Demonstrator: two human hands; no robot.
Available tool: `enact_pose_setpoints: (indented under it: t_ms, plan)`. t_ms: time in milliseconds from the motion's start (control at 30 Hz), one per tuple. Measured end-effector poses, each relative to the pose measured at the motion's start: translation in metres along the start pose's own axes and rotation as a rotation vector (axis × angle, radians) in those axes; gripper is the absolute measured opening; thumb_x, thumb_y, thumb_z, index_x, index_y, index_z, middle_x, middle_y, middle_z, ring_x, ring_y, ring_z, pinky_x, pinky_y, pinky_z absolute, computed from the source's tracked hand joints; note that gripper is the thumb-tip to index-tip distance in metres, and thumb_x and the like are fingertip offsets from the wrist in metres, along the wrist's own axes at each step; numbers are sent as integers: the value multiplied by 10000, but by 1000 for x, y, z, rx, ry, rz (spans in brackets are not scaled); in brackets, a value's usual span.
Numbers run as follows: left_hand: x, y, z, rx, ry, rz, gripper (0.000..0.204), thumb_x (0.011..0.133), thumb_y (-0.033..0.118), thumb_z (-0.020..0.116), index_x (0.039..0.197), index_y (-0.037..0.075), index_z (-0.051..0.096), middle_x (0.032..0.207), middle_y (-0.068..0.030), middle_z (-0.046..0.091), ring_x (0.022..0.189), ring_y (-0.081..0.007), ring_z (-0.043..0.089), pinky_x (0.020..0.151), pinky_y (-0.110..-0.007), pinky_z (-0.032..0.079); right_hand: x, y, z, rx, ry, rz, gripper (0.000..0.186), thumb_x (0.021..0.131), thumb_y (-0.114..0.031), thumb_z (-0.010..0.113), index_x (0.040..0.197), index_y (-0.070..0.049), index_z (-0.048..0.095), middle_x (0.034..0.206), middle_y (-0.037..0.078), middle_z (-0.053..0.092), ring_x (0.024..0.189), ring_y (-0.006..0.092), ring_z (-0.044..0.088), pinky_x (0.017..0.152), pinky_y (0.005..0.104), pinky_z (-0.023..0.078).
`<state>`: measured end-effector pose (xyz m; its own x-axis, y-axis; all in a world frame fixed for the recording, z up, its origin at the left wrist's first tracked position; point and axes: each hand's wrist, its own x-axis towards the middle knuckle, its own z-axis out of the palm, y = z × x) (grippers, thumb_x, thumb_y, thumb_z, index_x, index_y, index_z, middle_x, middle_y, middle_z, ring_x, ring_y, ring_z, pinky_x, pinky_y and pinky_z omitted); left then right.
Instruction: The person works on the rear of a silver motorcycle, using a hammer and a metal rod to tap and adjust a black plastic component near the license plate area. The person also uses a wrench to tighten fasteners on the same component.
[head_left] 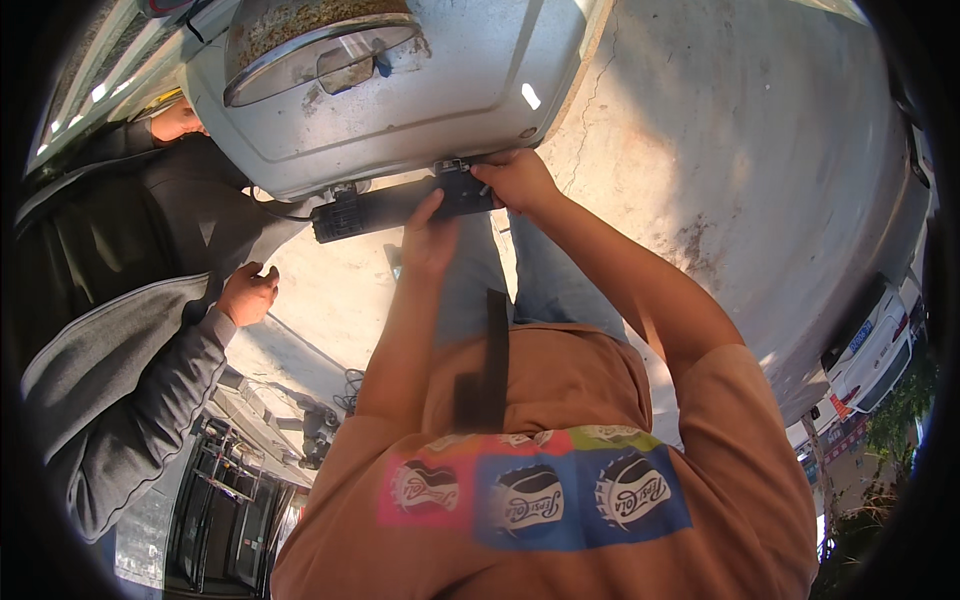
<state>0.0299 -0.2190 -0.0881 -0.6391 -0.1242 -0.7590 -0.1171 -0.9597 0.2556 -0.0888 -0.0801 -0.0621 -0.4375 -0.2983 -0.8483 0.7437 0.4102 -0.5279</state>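
At the near edge of a pale grey metal panel (420, 120) is a long black device (385, 208), ribbed at its left end. A black cable (275, 210) leads from that end, and bracket-like metal fittings (452, 166) sit along its upper side, against the panel's edge. My left hand (432, 232) grips the device from the near side, thumb on top, its other fingers mostly hidden. Around its right end is my right hand (515, 180), thumb and fingers closed by the fitting.
On the panel lies a rusty round part (310, 25) with a shiny curved rim. Left of me another person in a dark jacket (130, 370) has one hand (248, 294) near the device. Metal frames (225, 470) stand lower left. A white car (880, 350) is at the far right.
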Motion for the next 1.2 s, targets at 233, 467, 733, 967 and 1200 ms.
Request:
enact_pose_setpoints:
  t_ms: [233, 467, 733, 967, 1200]
  plan:
    - [-10, 12, 13, 38, 24, -113, 291, 860, 3, 612, 1140, -25, 536, 1158, -131, 602, 1127, -247, 563, 1057, -381, 420, -14, 13, 0, -1, 11, -143, 285, 896, -217, 605, 1031, 21, 686, 594, 66, 596, 471, 131, 553, 450, 283, 422]
    - [-8, 18, 11, 58, 109, -149, 244, 861, 9, 624, 1095, -15, 558, 1117, -118, 619, 1072, -227, 591, 1005, -356, 465, -1, 25, 8, 165, 55, -152, 249, 874, -191, 601, 962, 22, 695, 649, 116, 640, 498, 189, 601, 494, 314, 481]
    - [-12, 15, 0, 109, 6, -83, 274, 847, -1, 645, 1107, 21, 564, 1082, -85, 623, 1042, -195, 591, 990, -332, 460, -20, -29, -5, -57, -233, 100, 211, 854, -120, 569, 979, 14, 674, 569, 86, 562, 395, 131, 461, 353, 278, 333]
    - [-8, 5, 12, -13, 117, -133, 288, 826, -14, 666, 1094, 30, 571, 1062, -72, 619, 1007, -191, 595, 953, -332, 468, -18, -31, -6, 122, -243, 214, 204, 891, -103, 561, 1044, 20, 619, 548, 62, 510, 386, 98, 410, 359, 246, 286]
    - [18, -19, 22, -21, 220, 38, 347, 763, -57, 710, 1070, 40, 579, 1005, -54, 606, 948, -180, 604, 818, -321, 507, 10, -35, -26, -27, -290, 175, 215, 920, -129, 555, 1073, 10, 612, 585, 23, 502, 401, 96, 400, 369, 232, 278]
